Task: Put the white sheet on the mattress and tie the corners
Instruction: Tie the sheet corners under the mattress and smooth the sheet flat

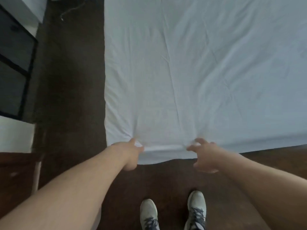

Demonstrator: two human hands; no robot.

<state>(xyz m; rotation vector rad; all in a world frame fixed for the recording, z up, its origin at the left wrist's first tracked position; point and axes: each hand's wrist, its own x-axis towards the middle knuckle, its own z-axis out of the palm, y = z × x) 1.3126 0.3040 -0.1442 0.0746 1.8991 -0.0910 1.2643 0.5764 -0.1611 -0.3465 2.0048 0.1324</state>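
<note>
The white sheet (191, 72) lies spread over the mattress, wrinkled, and fills the upper right of the head view. Its near edge hangs over the mattress end in front of me. My left hand (131, 153) is closed on that edge near the left corner. About a forearm's length to the right, my right hand (204, 154) pinches the same edge with thumb and fingers. A taut fold of sheet runs between the two hands. The mattress itself is hidden under the sheet.
Dark floor (69, 80) runs along the bed's left side and in front of it. My two grey shoes (172, 213) stand on it near the bottom. A dark-framed piece of furniture (15, 63) stands at the left, and a cable (69, 9) lies on the floor at the top.
</note>
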